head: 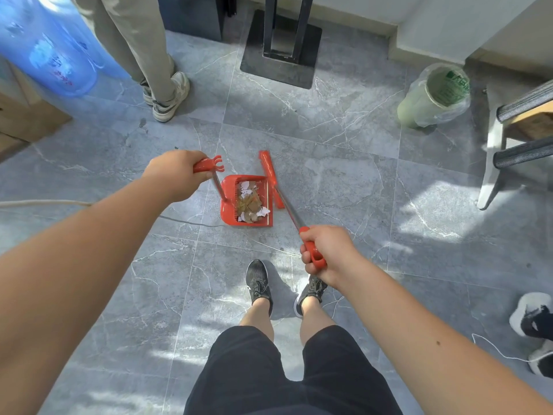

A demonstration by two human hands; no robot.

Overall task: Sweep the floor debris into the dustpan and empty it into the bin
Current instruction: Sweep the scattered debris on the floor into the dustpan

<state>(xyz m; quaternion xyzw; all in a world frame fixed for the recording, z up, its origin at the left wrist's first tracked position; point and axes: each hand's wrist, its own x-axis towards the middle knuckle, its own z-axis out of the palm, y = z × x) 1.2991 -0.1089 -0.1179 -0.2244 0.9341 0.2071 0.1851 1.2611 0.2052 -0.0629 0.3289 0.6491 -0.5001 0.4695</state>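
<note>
A red dustpan [229, 202] sits on the grey tiled floor ahead of my feet, holding a pile of brown and white paper scraps [250, 203]. My left hand [176, 175] grips the red handle at the top of the dustpan's metal pole. A red broom [270, 175] stands at the dustpan's right edge, its head on the floor beside the pan. My right hand [324, 254] is closed around the broom's red handle grip. A pale green bin [419, 107] lined with a plastic bag stands at the far right, apart from both tools.
Another person's legs and sneakers [166, 94] stand at the back left beside a blue water bottle [57, 52]. A black stand base [279, 58] is at the back centre, a chair [514, 136] at right. A cable [191, 221] runs along the floor by the dustpan. Slippers [534, 322] lie lower right.
</note>
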